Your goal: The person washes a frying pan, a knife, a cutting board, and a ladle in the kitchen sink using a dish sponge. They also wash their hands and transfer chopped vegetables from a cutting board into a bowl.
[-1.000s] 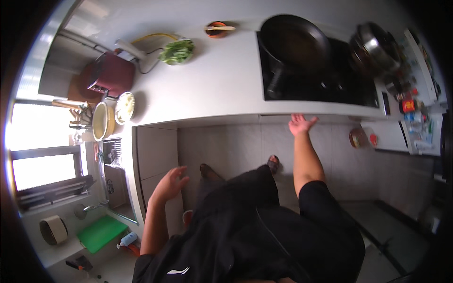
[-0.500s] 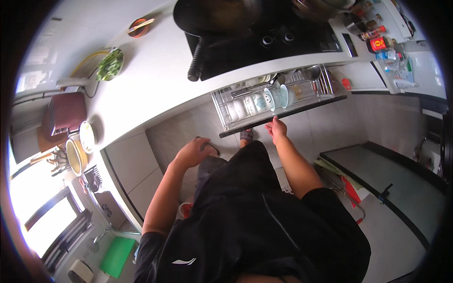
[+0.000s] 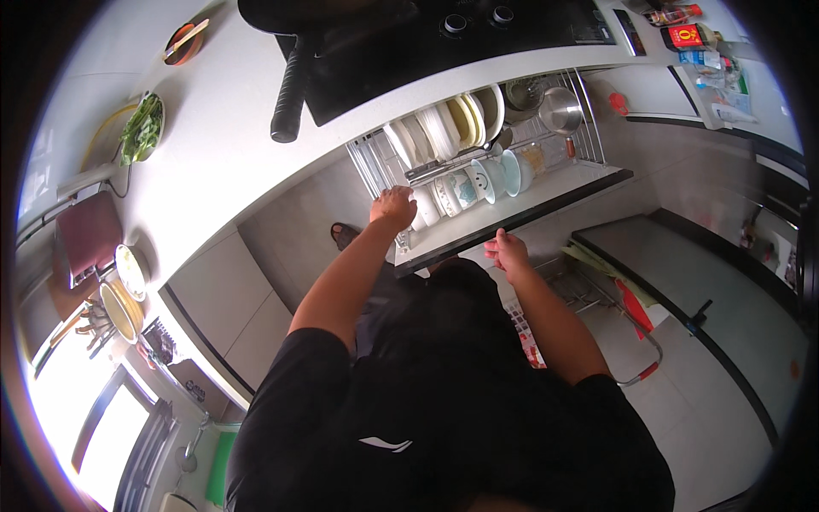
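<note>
A pulled-out wire-rack dish drawer (image 3: 554, 189) extends below the hob. My left hand (image 3: 393, 207) is over its left end, fingers apart and stretched toward the white bowls (image 3: 425, 210); whether the fingertips touch them I cannot tell. Beside those stand patterned bowls (image 3: 461, 189) and pale blue bowls (image 3: 512, 173) on edge. Behind them is a row of upright plates (image 3: 439, 132). At the drawer's black front edge, my right hand (image 3: 508, 250) has its thumb up against the edge, with loosely bent fingers and nothing seen in them.
A wok (image 3: 290, 94) sits on the black hob (image 3: 435, 55), its handle jutting over the counter. A steel ladle (image 3: 560, 113) lies in the drawer's right end. Greens in a bowl (image 3: 142, 128) stand at left. A glass-panelled door (image 3: 682, 290) is at right.
The drawer is further out, showing more plates. My left hand has moved from beside my leg up and right to the bowls. My right hand has come slightly back with the drawer front.
</note>
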Available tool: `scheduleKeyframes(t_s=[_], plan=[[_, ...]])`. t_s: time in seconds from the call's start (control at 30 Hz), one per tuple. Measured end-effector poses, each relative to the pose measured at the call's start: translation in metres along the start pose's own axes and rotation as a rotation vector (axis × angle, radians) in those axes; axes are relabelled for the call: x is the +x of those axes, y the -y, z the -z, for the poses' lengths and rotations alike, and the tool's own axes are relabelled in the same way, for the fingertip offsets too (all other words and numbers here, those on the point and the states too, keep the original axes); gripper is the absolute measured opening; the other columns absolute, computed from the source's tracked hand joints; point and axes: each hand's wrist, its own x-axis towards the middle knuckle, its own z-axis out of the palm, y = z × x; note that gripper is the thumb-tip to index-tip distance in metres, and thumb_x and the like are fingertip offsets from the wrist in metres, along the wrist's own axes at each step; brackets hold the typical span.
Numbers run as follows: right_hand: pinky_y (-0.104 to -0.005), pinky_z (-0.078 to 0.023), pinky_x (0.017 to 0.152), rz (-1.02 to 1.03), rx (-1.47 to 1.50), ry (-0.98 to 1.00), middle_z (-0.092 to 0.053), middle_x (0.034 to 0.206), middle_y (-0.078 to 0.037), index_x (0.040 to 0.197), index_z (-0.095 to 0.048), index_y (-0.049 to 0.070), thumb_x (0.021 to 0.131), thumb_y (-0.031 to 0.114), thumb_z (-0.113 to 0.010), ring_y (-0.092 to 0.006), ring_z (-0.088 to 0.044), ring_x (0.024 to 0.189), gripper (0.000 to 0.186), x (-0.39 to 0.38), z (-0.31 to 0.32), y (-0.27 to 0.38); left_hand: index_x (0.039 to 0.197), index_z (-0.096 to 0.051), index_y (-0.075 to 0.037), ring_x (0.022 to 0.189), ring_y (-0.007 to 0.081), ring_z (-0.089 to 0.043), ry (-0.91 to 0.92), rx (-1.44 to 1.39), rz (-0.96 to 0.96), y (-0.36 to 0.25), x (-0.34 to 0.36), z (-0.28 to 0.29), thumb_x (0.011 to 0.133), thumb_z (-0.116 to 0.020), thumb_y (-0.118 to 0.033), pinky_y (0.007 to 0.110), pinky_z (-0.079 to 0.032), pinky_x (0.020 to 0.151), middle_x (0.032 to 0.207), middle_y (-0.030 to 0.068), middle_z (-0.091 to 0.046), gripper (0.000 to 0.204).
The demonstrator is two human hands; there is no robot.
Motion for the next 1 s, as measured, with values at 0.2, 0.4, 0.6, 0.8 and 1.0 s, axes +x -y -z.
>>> scheduleKeyframes(t_s=[0.2, 0.4, 0.6, 0.8, 1.0], plan=[[-0.0252, -0.043, 0.055, -0.003, -0.023, 0.054, -0.072, 0.095, -0.005, 0.105, -0.062, 0.005, 0.100, 0.051, -0.053, -0.0118, -0.064, 0.072, 0.047, -0.006, 0.003, 0.014, 0.143, -0.046, -0.020, 0.142, 0.0303, -0.033, 0.061, 0.113, 0.093, -0.010, 0.037, -0.032, 0.095, -0.050, -0.041, 0.053, -0.032, 0.112, 0.155, 0.0049, -0.037, 0.053], [-0.0251, -0.045, 0.056, 0.043, 0.005, 0.042, -0.071, 0.085, -0.005, 0.099, -0.064, 0.004, 0.098, 0.048, -0.057, -0.0114, -0.063, 0.067, 0.044, 0.003, 0.002, 0.010, 0.141, -0.050, -0.019, 0.140, 0.0282, -0.037, 0.107, 0.080, 0.144, -0.020, 0.050, -0.035, 0.095, -0.052, -0.046, 0.050, -0.031, 0.112, 0.150, 0.0035, -0.045, 0.054], [-0.0270, -0.052, 0.061, 0.153, 0.028, 0.036, -0.071, 0.080, -0.008, 0.092, -0.065, 0.000, 0.099, 0.041, -0.058, -0.0132, -0.063, 0.063, 0.041, 0.008, 0.001, 0.004, 0.141, -0.050, -0.018, 0.138, 0.0269, -0.039, -0.006, 0.092, 0.145, -0.017, 0.042, -0.036, 0.093, -0.054, -0.045, 0.048, -0.032, 0.112, 0.147, 0.0028, -0.049, 0.055], [-0.0282, -0.052, 0.062, 0.222, 0.000, 0.035, -0.072, 0.081, -0.008, 0.094, -0.065, 0.001, 0.101, 0.038, -0.056, -0.0131, -0.063, 0.063, 0.039, 0.023, 0.004, -0.013, 0.155, -0.029, -0.021, 0.148, 0.0298, -0.022, 0.115, 0.160, 0.226, -0.015, 0.085, -0.043, 0.095, -0.042, -0.061, 0.053, -0.021, 0.115, 0.163, 0.0063, -0.021, 0.073], [-0.0274, -0.052, 0.065, 0.212, 0.028, 0.046, -0.070, 0.081, -0.008, 0.093, -0.063, 0.001, 0.102, 0.034, -0.056, -0.0132, -0.062, 0.065, 0.035, 0.029, 0.004, -0.020, 0.156, -0.025, -0.034, 0.147, 0.0386, -0.017, 0.094, -0.017, 0.408, -0.017, 0.109, -0.061, 0.090, -0.038, -0.074, 0.055, -0.017, 0.115, 0.164, 0.0134, -0.014, 0.078]])
